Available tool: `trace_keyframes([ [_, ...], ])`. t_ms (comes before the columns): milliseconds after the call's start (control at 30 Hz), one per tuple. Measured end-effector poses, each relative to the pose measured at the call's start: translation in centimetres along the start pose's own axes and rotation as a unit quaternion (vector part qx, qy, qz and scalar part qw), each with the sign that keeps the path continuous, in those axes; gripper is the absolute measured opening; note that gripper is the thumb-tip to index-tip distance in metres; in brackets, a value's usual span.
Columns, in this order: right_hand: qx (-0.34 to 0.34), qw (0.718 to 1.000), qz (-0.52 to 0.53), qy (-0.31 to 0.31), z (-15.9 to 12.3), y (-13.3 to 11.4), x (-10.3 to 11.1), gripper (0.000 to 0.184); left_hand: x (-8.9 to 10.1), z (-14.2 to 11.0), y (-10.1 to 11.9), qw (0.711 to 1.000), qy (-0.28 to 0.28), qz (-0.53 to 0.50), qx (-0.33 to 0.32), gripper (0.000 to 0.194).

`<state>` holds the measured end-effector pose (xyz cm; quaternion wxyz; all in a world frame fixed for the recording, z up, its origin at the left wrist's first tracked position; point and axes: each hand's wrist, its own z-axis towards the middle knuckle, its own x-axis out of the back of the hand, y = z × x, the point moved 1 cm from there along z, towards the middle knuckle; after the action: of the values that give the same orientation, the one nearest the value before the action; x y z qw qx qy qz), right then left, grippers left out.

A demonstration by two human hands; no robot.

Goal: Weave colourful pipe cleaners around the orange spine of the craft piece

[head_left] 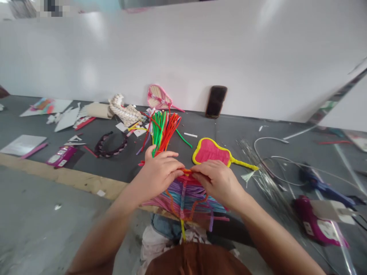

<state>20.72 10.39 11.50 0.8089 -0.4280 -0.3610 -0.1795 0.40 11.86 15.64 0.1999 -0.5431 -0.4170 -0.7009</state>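
Observation:
My left hand (160, 173) and my right hand (220, 179) meet at the table's front edge, each pinching an orange pipe cleaner (187, 171) between thumb and fingers. The orange pipe cleaner appears to curve down on both sides, with a yellow stem (183, 229) hanging below towards my lap. Purple, blue and pink pipe cleaners (172, 191) lie in a layer under my hands. Just beyond my left hand is a bundle of green and red pipe cleaners (171, 131). A pink fan-shaped piece with yellow edging (213, 152) lies beyond my right hand.
A phone (216, 101) leans on the white panel, near a pink leaf-shaped fan (159, 97). At left lie a dark braided headband (111, 145) and a purple stapler-like tool (61, 156). Thin wires (272, 191), pliers-like blue handles (329, 187) and another purple device (312, 221) lie at right.

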Motion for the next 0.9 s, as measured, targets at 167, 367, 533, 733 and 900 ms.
trace_keyframes([
  [167,-0.018,0.999,0.024,-0.023,0.4,0.0,-0.1,0.016,0.4,0.3,0.0,1.0,-0.029,-0.005,0.005,0.019],
  [367,-0.168,0.97,0.161,-0.069,1.7,4.0,0.9,0.023,0.7,-0.5,-4.1,0.98,0.17,-0.03,0.104,0.055],
  [533,-0.252,0.907,0.337,0.001,2.6,8.3,1.8,0.027,-2.6,-2.6,-8.2,0.883,0.323,-0.288,0.184,0.095],
  [733,-0.267,0.833,0.478,0.08,2.8,9.7,2.5,0.038,-9.9,-4.1,-7.0,0.691,0.31,-0.598,0.262,0.102],
  [900,-0.245,0.815,0.514,0.106,2.7,9.2,3.4,0.038,-10.6,-3.3,-3.5,0.631,0.132,-0.728,0.232,0.076],
])
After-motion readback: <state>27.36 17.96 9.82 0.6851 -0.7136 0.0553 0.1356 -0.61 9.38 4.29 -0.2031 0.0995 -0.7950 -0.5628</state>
